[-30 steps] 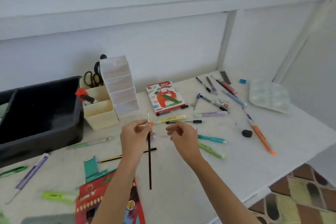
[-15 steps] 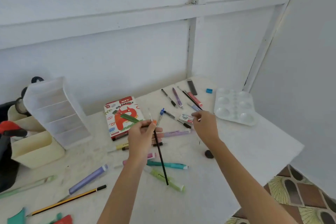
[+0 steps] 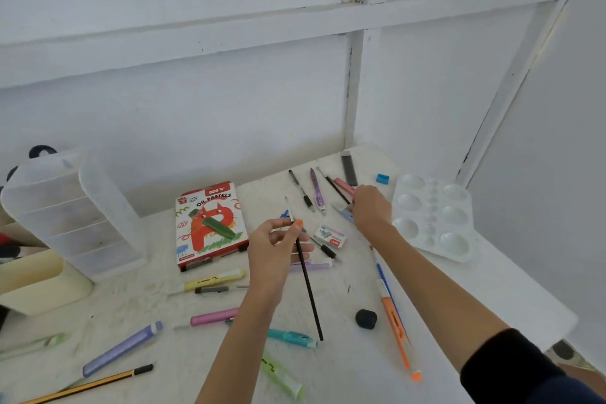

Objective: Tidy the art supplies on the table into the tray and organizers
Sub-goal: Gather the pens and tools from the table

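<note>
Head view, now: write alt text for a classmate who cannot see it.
The left hand pinches a thin black paintbrush above a white table littered with pens. The right hand reaches over a pink pen farther back, beside a white paint palette.
</note>
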Available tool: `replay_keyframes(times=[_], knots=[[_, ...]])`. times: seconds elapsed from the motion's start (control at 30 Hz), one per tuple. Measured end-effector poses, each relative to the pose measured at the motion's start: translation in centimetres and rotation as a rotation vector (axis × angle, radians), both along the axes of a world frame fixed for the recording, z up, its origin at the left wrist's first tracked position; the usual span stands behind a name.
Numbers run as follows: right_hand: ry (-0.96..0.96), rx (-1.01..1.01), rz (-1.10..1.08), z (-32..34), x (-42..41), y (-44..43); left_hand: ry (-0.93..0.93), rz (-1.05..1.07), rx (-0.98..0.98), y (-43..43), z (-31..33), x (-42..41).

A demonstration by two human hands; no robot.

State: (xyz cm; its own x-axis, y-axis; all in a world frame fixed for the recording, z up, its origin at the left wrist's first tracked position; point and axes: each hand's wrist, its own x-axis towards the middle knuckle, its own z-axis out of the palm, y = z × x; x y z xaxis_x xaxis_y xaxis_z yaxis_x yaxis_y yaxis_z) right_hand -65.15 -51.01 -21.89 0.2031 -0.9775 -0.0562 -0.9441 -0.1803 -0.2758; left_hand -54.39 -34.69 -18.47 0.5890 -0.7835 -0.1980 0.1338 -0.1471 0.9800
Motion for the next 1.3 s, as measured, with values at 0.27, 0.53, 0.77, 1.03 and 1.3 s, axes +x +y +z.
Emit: replay_keyframes(times=[0.27,0.53,0.77,1.03,1.3], knots=[[-0.324,0.067,-0.046,0.9,-3.6,1.3,0.020,-0.002,0.003,-0.6,-0.9,-1.8],[-0.315,0.243,-0.105,2.0,-9.1,7.7,0.043,-0.075,0.003,-0.7,-1.2,-5.7],[-0.122,0.217,-0.127,0.8,-10.6,13.2,0.071,-0.099,0.017,0.6,-1.7,-8.1],[-0.123,0.194,-0.109,1.1,-9.0,16.2,0.062,-0.053,0.040,2.8,-2.1,-7.8],[0.013,0.100,-0.058,1.0,-8.1,16.8,0.054,-0.001,0.049,3.8,-2.5,-7.5]])
